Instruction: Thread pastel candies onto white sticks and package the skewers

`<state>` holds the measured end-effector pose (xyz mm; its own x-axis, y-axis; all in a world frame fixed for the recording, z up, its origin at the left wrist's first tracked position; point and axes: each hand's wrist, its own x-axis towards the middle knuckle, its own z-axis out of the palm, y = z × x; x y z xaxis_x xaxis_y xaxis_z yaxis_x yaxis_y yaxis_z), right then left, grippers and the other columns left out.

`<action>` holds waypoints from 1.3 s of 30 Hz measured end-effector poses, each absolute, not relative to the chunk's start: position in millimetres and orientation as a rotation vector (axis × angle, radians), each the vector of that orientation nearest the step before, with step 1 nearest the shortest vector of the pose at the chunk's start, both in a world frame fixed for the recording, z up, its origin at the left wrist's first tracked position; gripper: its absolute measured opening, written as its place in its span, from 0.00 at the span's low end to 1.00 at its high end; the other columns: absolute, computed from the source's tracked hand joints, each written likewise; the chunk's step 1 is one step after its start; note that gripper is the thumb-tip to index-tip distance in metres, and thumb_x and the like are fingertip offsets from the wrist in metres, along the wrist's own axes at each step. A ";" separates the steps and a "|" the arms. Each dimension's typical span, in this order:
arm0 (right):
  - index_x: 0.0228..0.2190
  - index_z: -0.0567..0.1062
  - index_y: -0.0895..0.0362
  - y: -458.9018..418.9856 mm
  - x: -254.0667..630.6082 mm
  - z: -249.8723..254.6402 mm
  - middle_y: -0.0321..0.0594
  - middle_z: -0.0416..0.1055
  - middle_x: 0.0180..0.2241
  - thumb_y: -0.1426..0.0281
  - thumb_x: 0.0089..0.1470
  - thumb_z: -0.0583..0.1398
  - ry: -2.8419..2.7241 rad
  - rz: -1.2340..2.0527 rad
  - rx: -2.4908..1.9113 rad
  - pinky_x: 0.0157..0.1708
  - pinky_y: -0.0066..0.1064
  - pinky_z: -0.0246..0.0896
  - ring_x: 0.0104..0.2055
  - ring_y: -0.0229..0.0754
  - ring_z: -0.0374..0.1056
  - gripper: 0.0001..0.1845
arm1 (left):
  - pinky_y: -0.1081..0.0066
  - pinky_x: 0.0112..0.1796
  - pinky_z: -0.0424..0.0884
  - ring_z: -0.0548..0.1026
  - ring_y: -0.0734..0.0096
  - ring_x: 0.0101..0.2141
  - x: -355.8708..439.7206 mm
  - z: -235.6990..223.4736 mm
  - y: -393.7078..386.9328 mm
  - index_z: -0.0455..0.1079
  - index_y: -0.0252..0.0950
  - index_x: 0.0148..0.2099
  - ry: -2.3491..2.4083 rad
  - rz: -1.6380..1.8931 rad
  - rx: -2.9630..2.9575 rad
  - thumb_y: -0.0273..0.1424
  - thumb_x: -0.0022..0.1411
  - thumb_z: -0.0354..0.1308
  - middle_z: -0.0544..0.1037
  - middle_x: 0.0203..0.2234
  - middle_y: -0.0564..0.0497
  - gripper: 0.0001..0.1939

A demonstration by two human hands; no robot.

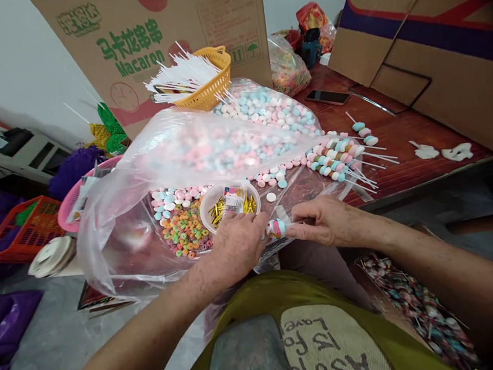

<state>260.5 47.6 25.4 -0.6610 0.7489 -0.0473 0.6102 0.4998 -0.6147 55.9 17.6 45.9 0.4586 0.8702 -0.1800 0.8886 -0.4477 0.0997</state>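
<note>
Between my two hands, at the table's front edge, is a small marshmallow skewer (277,228) in pink, white and blue, seemingly in a clear wrapper. My right hand (329,221) pinches its right end between thumb and fingers. My left hand (240,240) is closed around its left end, and its fingertips are partly hidden. Just behind the left hand stands a white bowl (205,203) holding gold twist ties (249,203) and a printed label packet (234,197). Fruit-coloured cereal rings (185,228) lie left of the bowl. Finished skewers (334,157) are piled to the right.
A big clear plastic bag (117,185) spreads over the table with loose pink, white and blue marshmallows (266,108). Behind are a yellow basket of white sticks (210,90), a Macaron carton (131,51) and a phone (328,97). A box of wrapped skewers (412,303) sits low right.
</note>
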 end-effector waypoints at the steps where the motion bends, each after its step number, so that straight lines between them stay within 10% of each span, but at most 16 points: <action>1: 0.19 0.65 0.58 47.8 259.2 24.1 0.30 0.53 0.16 0.53 0.54 0.51 -2.505 0.878 -1.170 0.21 0.26 0.37 0.20 0.31 0.49 0.24 | 0.64 0.37 0.65 0.74 0.59 0.36 55.4 45.2 16.4 0.65 0.35 0.41 1.548 -0.163 2.505 0.35 0.61 0.48 0.76 0.33 0.45 0.10; 18: 0.15 0.59 0.57 60.7 252.0 22.6 0.29 0.49 0.16 0.56 0.51 0.53 -2.333 1.302 -1.197 0.19 0.25 0.40 0.20 0.30 0.47 0.21 | 0.71 0.32 0.64 0.71 0.66 0.32 34.2 39.8 30.5 0.64 0.36 0.44 1.238 -0.083 2.262 0.35 0.57 0.53 0.74 0.32 0.50 0.13; 27: 0.17 0.61 0.58 49.0 255.7 43.5 0.30 0.52 0.16 0.60 0.55 0.51 -2.532 0.946 -1.015 0.21 0.25 0.40 0.20 0.30 0.49 0.20 | 0.74 0.22 0.67 0.72 0.74 0.21 8.2 40.9 38.1 0.61 0.36 0.39 0.723 -0.198 1.246 0.42 0.51 0.62 0.73 0.23 0.54 0.20; 39: 0.15 0.57 0.56 56.0 260.7 46.0 0.30 0.49 0.17 0.54 0.52 0.51 -2.423 1.099 -1.243 0.19 0.25 0.41 0.20 0.31 0.48 0.23 | 0.65 0.36 0.64 0.72 0.61 0.35 21.0 44.2 25.9 0.64 0.35 0.44 1.413 -0.221 2.616 0.24 0.60 0.44 0.73 0.31 0.46 0.12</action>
